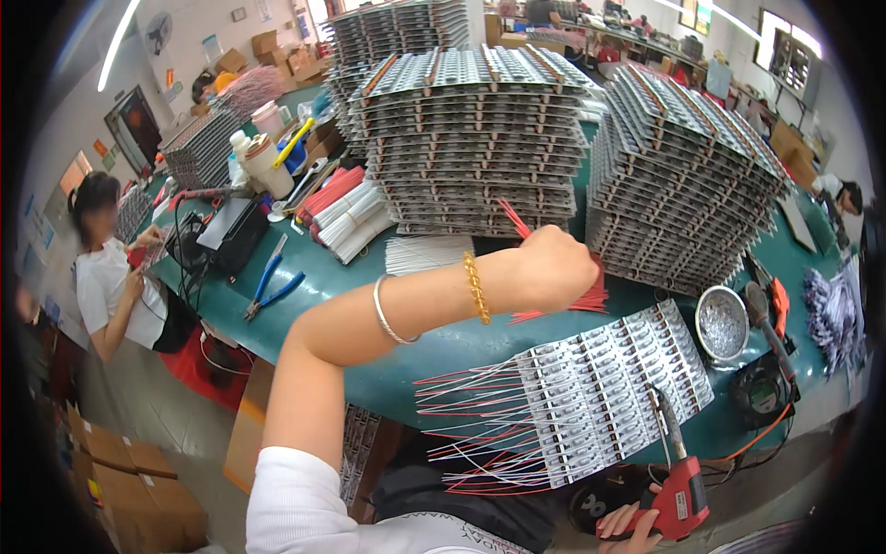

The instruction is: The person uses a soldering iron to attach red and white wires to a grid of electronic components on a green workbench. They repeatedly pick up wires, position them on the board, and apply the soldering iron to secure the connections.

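Note:
My left hand [558, 268] reaches across the bench, closed in a fist over a pile of red wires [591, 297]. Its fingertips are turned away, so I cannot see what they hold. A bundle of white wires [429, 254] lies beside the forearm. At the lower right my right hand [632, 524] is wrapped round the grip of a red soldering gun [681, 499], whose tip touches or hovers just over a panel of small circuit boards [614, 388]. Red and white wires [484, 406] stick out from the panel's left edge.
Tall stacks of board panels [475, 138] [683, 175] stand behind. Blue-handled pliers [272, 282] lie left, near wrapped wire bundles [346, 212]. A metal bowl [722, 325], a black fan-like device [761, 392] and purple-grey wires [835, 309] sit right. A co-worker [111, 268] works at left.

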